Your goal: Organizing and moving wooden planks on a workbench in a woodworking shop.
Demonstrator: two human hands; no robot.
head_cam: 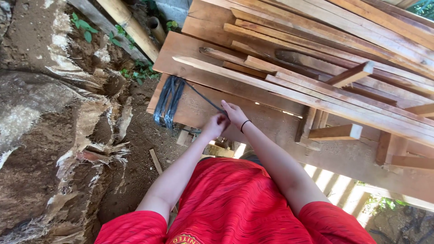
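While both hands are kept close together at the near edge of the wide plank [203, 113], a dark cord [205, 100] is pinched in the closed fingers of the left hand [215, 125] and right hand [235, 115]. Tying appears under way around the bundled cord loops [168, 101] wound over the plank's end. Tension would be needed next. Open room lies left over the dirt ground [135, 149]; stacked timber [339, 81] crowds the right.

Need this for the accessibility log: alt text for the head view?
Both hands, left hand and right hand, meet on a dark cord running from a dark strap bundle over a wooden plank. Stacked timber right, bare earth left.
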